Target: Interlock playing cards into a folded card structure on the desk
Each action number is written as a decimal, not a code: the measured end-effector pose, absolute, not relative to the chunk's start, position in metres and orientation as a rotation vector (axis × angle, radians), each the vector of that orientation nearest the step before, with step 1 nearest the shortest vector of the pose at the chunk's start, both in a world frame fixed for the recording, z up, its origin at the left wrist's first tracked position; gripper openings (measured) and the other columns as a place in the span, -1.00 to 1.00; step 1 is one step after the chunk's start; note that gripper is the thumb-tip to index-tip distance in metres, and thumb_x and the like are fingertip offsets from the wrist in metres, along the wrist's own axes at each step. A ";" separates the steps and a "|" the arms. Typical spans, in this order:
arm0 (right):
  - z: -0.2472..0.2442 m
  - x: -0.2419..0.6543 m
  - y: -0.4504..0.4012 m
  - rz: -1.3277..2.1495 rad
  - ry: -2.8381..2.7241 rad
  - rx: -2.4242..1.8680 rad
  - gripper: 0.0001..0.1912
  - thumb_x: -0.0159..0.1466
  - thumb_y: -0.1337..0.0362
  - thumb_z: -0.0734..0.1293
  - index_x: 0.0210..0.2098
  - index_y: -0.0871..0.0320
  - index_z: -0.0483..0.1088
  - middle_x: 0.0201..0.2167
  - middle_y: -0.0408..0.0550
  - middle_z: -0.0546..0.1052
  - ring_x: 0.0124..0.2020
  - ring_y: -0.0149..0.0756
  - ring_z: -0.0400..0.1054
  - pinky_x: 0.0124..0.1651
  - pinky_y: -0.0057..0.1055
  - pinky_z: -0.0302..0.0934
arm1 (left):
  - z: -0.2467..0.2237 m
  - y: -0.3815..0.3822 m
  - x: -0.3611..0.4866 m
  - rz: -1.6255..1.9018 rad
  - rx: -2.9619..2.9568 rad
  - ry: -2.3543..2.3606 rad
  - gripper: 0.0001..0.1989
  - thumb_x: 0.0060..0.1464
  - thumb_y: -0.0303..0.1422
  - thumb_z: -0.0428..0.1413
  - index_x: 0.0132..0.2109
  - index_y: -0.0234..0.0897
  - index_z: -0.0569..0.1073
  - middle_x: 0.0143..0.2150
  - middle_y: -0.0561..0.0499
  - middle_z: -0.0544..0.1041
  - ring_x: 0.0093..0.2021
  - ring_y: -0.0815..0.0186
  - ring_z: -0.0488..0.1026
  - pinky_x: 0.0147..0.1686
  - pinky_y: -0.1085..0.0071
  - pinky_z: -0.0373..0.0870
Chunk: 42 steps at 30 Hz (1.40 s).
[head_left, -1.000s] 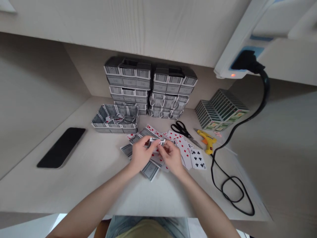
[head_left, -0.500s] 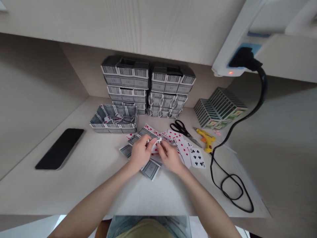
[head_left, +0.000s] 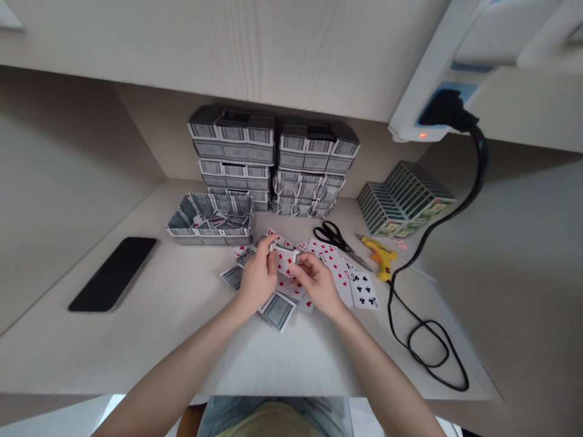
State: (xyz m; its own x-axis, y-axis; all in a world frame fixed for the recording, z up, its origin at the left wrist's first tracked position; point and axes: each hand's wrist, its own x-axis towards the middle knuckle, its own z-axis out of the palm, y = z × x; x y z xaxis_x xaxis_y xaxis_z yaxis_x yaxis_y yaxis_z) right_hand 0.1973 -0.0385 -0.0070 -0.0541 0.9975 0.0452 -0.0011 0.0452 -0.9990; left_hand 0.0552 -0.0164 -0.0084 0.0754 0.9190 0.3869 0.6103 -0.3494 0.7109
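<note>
Between my two hands is a folded playing card point(head_left: 285, 260) with red diamonds facing up. My left hand point(head_left: 259, 274) is closed on its left edge, and my right hand point(head_left: 316, 280) pinches its right edge with thumb and fingers. Under and around them lie loose playing cards, some showing grey patterned backs point(head_left: 278, 311), others face up, such as a six of clubs point(head_left: 363, 291). Behind my left hand stands an open box point(head_left: 210, 237) built from folded cards, with small folded pieces inside. The cards right under my hands are partly hidden.
Stacked card-built boxes point(head_left: 232, 142) stand against the back wall. Black scissors point(head_left: 334, 237) and a yellow glue gun point(head_left: 380, 255) lie to the right, its black cable point(head_left: 426, 325) looping on the desk. Green card packs point(head_left: 405, 197) sit at the back right; a phone point(head_left: 113, 273) lies left.
The card in my hands has turned from edge-on so that its diamond face shows. My fingers have shifted to its left and right edges. The view has moved slightly.
</note>
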 end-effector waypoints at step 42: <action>0.001 0.200 -0.038 1.274 -0.920 -0.949 -0.61 0.03 0.10 0.36 -0.17 0.06 0.31 -0.16 -0.06 0.43 -0.18 -0.25 0.34 -0.20 -0.36 0.26 | -0.007 -0.017 0.050 1.358 2.605 1.100 -0.74 0.01 -0.47 0.02 -0.11 -0.18 0.40 -0.13 -0.04 0.48 -0.09 0.25 0.39 -0.09 0.26 0.33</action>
State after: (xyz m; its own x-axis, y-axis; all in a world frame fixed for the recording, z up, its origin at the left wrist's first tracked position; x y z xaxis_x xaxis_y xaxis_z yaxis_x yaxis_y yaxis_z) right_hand 0.1995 -0.0375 0.0009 0.0754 0.9967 0.0303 -0.3429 0.0545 -0.9378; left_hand 0.0496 -0.0171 -0.0067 0.3792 0.5845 0.7173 0.5801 -0.7541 0.3078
